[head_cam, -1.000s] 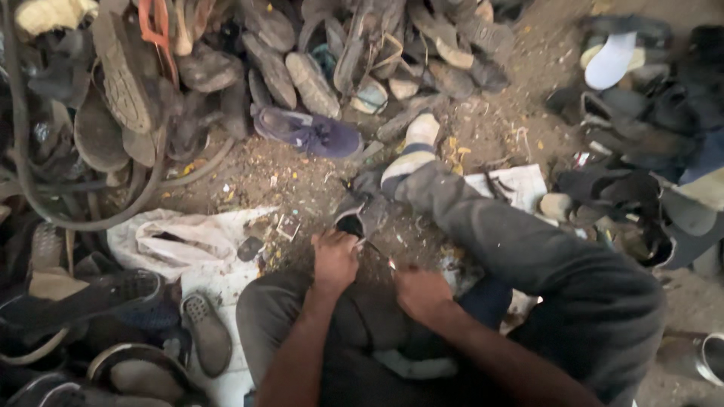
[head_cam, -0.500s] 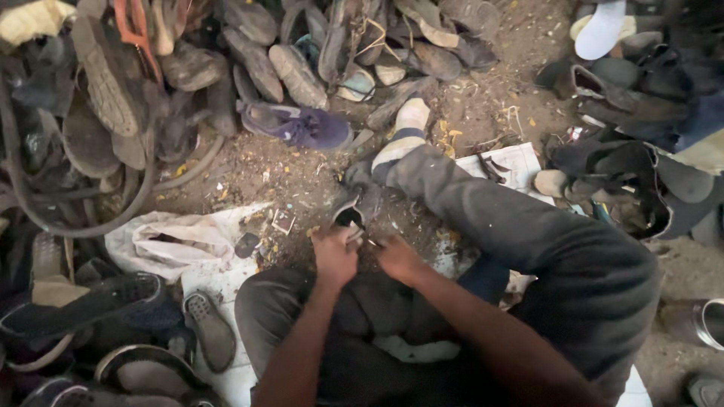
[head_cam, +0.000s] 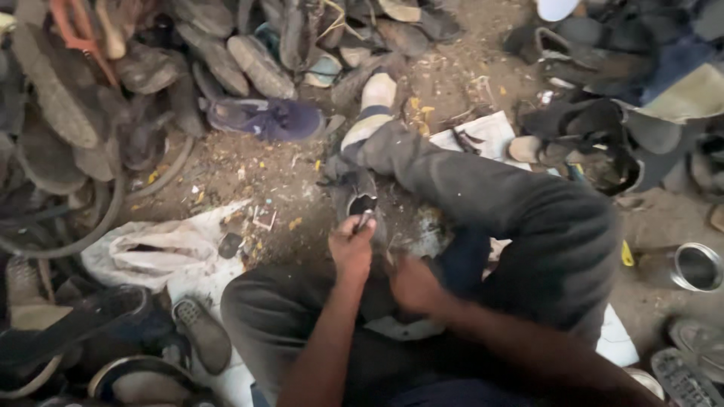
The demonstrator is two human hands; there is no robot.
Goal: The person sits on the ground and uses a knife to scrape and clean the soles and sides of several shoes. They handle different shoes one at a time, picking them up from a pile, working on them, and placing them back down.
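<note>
Shoe (head_cam: 360, 197), dark and worn, sits on the person's lap between the knees, opening facing up. Taken as landmark for everything below.

Left hand (head_cam: 351, 247) directly below the shoe's opening, fingers curled closed around a thin metal tool (head_cam: 363, 220); tip of the tool pokes into or against the shoe's rim. Grip is tight, no gap visible between fingers.

Right hand (head_cam: 413, 285) lower right of the shoe, wrapped around its near end or something just under it; fingers are folded over, but what exactly they clasp cannot be told from this angle, too dark.

Outstretched leg in grey trousers (head_cam: 483, 188) runs up and right of the shoe, ending in a pale sock (head_cam: 371, 105) straight above it.

Blue shoe (head_cam: 264, 119) lies on the dirt up and left of the worked shoe, well apart. Behind it, further up, a heap of old soles and sandals (head_cam: 226, 53).

White cloth bag (head_cam: 162, 249) crumpled on the ground left of the shoe, near the person's left knee. A single grey sole (head_cam: 202, 332) lies lower left, beside the thigh.

White sheet (head_cam: 486, 132) with small dark scraps on it lies up and right, past the leg. Metal tin (head_cam: 697, 267) stands far right, well apart. More dark sandals (head_cam: 596, 128) piled upper right.
</note>
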